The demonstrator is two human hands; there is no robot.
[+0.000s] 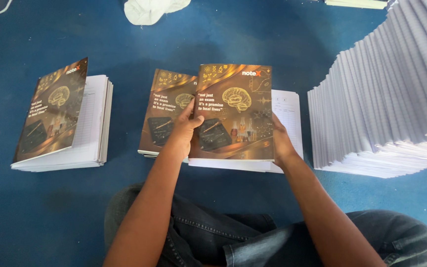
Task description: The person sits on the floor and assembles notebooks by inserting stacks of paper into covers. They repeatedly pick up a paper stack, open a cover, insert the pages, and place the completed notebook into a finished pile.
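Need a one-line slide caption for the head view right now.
Both hands, left hand and right hand, hold a brown cover over a paper block on blue floor.

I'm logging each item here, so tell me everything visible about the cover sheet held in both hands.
The glossy brown-and-gold printed cover sheet shows a brain drawing and science symbols. It looks like thin card, flat, upright toward the camera. The left hand grips its left edge, the right hand its right, above a white paper stack.
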